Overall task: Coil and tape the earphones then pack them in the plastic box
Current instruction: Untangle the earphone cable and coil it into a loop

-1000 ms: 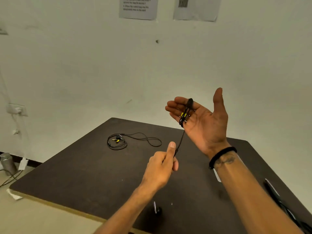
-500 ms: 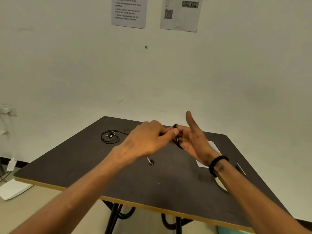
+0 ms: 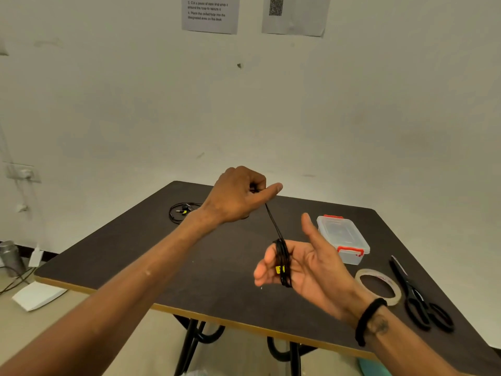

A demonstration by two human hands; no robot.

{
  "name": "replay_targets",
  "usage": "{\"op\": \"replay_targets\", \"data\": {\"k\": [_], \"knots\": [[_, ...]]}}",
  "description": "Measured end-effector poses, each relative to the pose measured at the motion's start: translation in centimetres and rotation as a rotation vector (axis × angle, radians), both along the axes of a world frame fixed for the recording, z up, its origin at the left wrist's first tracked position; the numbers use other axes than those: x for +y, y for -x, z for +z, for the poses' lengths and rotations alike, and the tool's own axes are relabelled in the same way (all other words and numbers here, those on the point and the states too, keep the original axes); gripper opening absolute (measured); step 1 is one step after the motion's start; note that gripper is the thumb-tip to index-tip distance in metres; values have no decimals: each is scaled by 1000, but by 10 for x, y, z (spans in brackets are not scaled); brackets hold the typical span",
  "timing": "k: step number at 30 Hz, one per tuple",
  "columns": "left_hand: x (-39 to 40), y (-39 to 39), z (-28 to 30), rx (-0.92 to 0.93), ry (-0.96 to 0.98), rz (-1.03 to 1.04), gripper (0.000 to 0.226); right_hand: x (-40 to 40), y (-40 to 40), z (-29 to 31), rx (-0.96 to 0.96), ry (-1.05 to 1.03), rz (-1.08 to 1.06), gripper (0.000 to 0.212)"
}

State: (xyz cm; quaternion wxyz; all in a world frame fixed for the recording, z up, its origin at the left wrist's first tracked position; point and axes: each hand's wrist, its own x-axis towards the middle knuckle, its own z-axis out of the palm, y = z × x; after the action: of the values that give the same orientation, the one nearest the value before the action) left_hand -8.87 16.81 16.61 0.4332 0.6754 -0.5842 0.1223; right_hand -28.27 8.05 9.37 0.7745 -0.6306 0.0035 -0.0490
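Note:
A black earphone cable with yellow marks (image 3: 283,263) is wound in several loops round the straight fingers of my right hand (image 3: 303,263), palm turned left, thumb up. From the coil a taut strand runs up and left to my left hand (image 3: 238,196), which pinches the cable end in curled fingers above the table. A clear plastic box (image 3: 343,237) with red clips, lid on, stands just right of my right hand. A roll of clear tape (image 3: 379,286) and black scissors (image 3: 418,299) lie at the table's right.
A second black earphone set (image 3: 180,211) lies loosely coiled at the far left of the dark table (image 3: 135,259). The wall stands close behind, with printed sheets (image 3: 210,12). A white object (image 3: 36,295) and a metal bottle (image 3: 10,257) sit on the floor to the left.
My hands have parted. The left hand has drawn the cable end up and to the left, while the right hand has dropped lower with the coil. The camera now shows the box, tape and scissors.

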Motion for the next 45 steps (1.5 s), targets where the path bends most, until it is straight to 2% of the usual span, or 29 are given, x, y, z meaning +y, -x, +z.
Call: {"op": "replay_targets", "data": {"k": [5, 10, 13, 17, 21, 24, 26, 28, 34, 40, 45], "knots": [[-5, -5, -7, 20, 9, -11, 59, 1, 2, -10, 24, -112, -5, 92], [-16, -7, -37, 108, -34, 28, 65, 10, 2, -5, -99, -311, 58, 86], [-17, -1, -63, 254, -43, 26, 66, 14, -3, 7, -170, -331, 8, 87], [-7, 22, -92, 453, -28, -95, 71, 13, -15, 22, -279, -310, -141, 87], [-3, 48, -109, 686, -75, -90, 55, 5, -28, 27, -375, -347, -296, 91], [1, 65, -110, 777, -54, -90, 44, -3, -35, 21, -391, -352, -417, 93], [5, 70, -112, 750, -45, -36, 22, -7, -35, 15, -387, -378, -476, 92], [9, 74, -115, 687, -45, 32, 13, -11, -34, 9, -381, -408, -517, 90], [23, 80, -117, 460, -44, 126, 20, -15, -28, -3, -365, -416, -593, 89], [28, 88, -104, 268, 70, 138, 25, -12, -23, -9, -329, -381, -563, 87], [26, 87, -93, 220, 116, 126, 25, -6, -23, -15, -277, -389, -566, 63]]}}
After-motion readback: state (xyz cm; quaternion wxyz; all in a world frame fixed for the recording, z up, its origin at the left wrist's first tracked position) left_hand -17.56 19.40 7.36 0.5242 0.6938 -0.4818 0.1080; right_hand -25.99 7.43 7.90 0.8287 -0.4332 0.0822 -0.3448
